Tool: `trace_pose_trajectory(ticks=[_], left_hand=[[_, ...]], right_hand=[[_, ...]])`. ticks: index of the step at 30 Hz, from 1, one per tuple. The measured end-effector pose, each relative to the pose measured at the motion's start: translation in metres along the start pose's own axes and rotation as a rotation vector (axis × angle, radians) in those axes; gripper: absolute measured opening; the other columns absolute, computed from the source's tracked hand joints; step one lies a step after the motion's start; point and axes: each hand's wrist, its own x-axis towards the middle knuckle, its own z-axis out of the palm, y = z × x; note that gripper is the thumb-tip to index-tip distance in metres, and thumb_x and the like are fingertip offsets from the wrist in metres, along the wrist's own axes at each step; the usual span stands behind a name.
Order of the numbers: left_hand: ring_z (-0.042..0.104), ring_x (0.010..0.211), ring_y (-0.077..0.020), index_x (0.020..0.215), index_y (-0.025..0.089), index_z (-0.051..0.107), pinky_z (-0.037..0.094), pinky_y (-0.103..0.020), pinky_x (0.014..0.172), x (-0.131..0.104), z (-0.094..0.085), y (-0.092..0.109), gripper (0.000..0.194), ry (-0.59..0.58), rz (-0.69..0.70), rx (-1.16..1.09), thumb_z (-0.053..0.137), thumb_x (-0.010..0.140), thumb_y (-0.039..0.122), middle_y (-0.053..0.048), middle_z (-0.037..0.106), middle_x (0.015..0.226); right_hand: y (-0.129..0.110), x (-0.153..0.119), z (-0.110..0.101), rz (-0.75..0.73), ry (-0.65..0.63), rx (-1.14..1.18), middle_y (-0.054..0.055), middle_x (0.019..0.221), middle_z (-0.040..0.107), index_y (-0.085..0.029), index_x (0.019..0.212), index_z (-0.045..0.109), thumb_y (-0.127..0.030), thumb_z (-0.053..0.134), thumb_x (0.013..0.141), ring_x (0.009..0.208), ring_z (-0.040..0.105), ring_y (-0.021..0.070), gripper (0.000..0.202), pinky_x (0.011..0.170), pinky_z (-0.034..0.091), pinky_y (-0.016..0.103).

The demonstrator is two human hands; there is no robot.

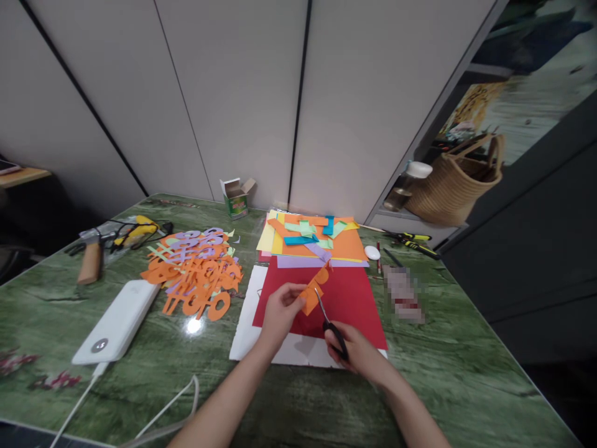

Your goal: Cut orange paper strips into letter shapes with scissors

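My left hand (285,306) pinches a piece of orange paper (311,300), partly cut, with a rounded part at its upper end. My right hand (352,348) is wrapped round the black handles of a pair of scissors (336,336). The scissors' blades point up and left and meet the orange paper's right side. Both hands are above a red sheet (354,298), which lies on a white sheet (245,330). Behind them is a stack of coloured paper (352,242) with several loose strips on top. To the left spreads a pile of paper cutouts (196,274), mostly orange and purple.
On the green table (443,373), a white power bank (119,320) with a cable lies at left. A small open box (236,202) stands by the wall. A wooden-handled tool (90,264) is far left, pliers (415,241) far right. A white oval object (372,252) sits beside the stack.
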Motion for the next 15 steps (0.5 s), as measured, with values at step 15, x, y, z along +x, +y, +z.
trace_pose_trajectory(ticks=[15], left_hand=[[0.058,0.083,-0.0187,0.086,0.015,0.062,0.045,-0.029,0.074,-0.0001,-0.0001,0.0016,0.022,-0.01,0.009,0.002,0.06,0.064,0.019,-0.009,0.064,0.09]], right_hand=[[-0.0002,-0.0012,-0.0003,-0.021,0.012,-0.046,-0.007,0.048,0.041,-0.018,0.066,0.04,-0.052,0.041,0.078,0.033,0.03,0.0028,0.036,0.029,0.02,0.014]])
